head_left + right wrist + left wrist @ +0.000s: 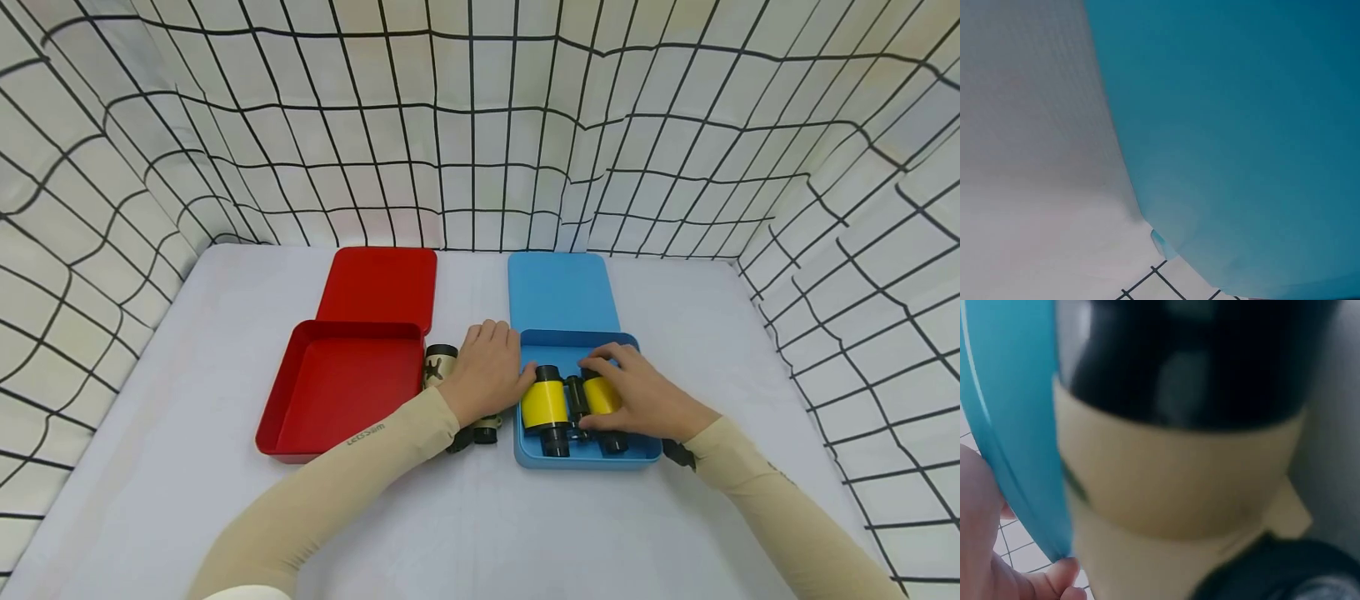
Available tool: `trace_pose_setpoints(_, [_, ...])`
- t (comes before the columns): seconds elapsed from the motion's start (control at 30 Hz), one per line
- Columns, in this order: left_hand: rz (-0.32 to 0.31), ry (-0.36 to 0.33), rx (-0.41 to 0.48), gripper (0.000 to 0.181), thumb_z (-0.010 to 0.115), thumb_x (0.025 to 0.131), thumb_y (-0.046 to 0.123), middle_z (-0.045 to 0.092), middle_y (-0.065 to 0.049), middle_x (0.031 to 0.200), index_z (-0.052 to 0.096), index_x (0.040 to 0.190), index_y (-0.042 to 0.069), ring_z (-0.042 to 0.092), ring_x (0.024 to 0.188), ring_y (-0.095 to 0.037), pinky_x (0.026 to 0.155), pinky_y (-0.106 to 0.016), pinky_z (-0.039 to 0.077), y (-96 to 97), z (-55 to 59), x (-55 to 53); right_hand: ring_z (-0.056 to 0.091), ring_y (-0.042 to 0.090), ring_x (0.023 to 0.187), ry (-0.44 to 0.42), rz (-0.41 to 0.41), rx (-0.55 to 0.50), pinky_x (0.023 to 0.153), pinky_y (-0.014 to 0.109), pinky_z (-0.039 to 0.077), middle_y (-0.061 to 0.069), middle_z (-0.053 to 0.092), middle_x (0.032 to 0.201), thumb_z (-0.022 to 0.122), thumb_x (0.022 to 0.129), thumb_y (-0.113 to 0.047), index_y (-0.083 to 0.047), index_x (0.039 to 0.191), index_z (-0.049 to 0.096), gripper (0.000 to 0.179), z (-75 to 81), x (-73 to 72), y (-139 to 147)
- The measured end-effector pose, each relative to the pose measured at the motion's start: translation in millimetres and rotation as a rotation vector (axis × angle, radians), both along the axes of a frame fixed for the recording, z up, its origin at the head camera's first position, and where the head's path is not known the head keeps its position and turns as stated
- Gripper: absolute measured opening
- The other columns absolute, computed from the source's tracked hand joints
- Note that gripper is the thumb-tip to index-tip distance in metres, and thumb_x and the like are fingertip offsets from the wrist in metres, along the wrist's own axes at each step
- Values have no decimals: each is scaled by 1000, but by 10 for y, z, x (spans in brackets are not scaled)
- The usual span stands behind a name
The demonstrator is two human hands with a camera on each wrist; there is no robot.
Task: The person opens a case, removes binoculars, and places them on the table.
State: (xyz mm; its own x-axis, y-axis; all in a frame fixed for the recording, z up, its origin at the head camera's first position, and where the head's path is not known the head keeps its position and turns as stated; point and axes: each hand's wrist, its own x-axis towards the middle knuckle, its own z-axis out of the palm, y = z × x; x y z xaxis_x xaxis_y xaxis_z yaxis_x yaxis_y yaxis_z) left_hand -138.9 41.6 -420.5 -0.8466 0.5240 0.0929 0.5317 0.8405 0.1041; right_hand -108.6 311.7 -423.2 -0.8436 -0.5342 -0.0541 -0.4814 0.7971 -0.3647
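Yellow-and-black binoculars point(545, 404) lie inside a blue box point(581, 463), lens barrels side by side. My right hand point(637, 396) holds their right barrel, thumb at the near side and fingers at the far side. My left hand point(486, 372) grips the left wall of the blue box, its thumb beside the left yellow barrel. Under the left hand, between the two boxes, sit beige camouflage binoculars point(438, 367), mostly covered by the hand. One beige barrel point(1179, 481) fills much of the left wrist view. Only the blue box wall point(1229, 156) dominates the right wrist view.
A red box point(352, 387) stands to the left with nothing inside, its red lid point(382, 283) folded back behind it. The blue lid point(562, 292) lies back likewise. White cloth walls with black grid lines point(472, 125) surround the white table point(525, 533).
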Motion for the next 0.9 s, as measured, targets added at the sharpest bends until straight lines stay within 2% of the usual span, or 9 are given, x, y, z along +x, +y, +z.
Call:
trace_pose_setpoints(0.13, [0,25,-4,38,55,102,39,56,-9,94,61,110,2,50,96,-25,85,-38,42,9,-13,-6,52,30,127,-6,16,9,105,50,55,12,51,144,82,80,-61,-11,143,58,85,20,9,-25])
trace_pose_setpoints(0.4, [0,13,-48,28,53,101,29,54,-10,93,59,107,3,48,94,-26,83,-37,39,46,-4,-2,50,29,126,27,46,31,103,48,56,11,53,141,84,79,-58,-11,140,61,80,61,13,-71])
trace_pose_setpoints(0.67, [4,27,-88,29,54,101,30,54,-9,92,59,108,3,48,94,-25,80,-36,38,65,-6,9,51,30,127,88,89,64,103,48,57,11,56,140,83,81,-53,-13,134,65,69,65,5,-89])
trace_pose_setpoints(0.9, [1,47,-88,31,57,101,32,54,-10,92,60,108,3,48,93,-25,79,-36,38,69,-25,0,52,31,129,103,106,84,105,52,54,10,58,138,81,80,-63,-14,136,65,76,84,-1,-135])
